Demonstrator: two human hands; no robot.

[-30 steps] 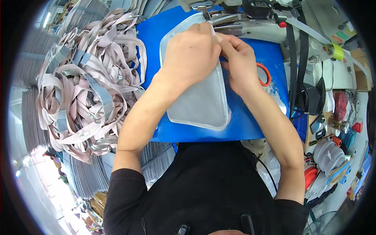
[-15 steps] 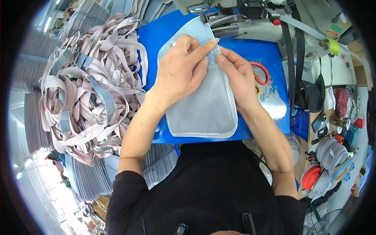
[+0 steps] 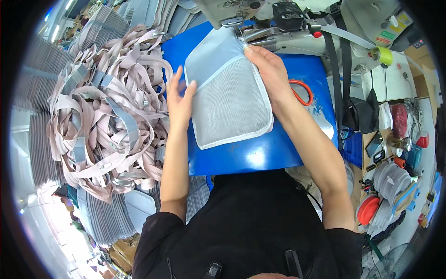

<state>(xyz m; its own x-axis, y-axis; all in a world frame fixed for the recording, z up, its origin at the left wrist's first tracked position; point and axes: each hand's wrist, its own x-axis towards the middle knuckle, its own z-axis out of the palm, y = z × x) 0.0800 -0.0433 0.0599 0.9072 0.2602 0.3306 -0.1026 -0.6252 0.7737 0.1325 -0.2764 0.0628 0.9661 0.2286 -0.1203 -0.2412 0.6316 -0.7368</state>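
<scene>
A light grey fabric panel (image 3: 230, 104) with a mesh pocket and pale bound edge lies on the blue work surface (image 3: 223, 160). Its upper corner reaches under the needle area of a sewing machine (image 3: 232, 22). Close to that corner, my right hand (image 3: 272, 74) pinches the right edge, thumb on top and the other fingers partly hidden. My left hand (image 3: 180, 102) is beside the panel's left edge, fingers apart and holding nothing; its thumb tip is near the edge, and I cannot tell whether it touches.
Tangled pale pink straps (image 3: 97, 125) are heaped at the left, above and beside stacks of grey panels (image 3: 104, 214). Red-handled scissors (image 3: 304, 88) rest right of my right hand. A yellow-green roll (image 3: 382, 56) with white tape is on the machine's right side.
My left hand has let go of the panel's upper part and moved left and down, fingers spreading. My right hand has shifted up along the edge. The panel has tilted slightly and moved up-left.
</scene>
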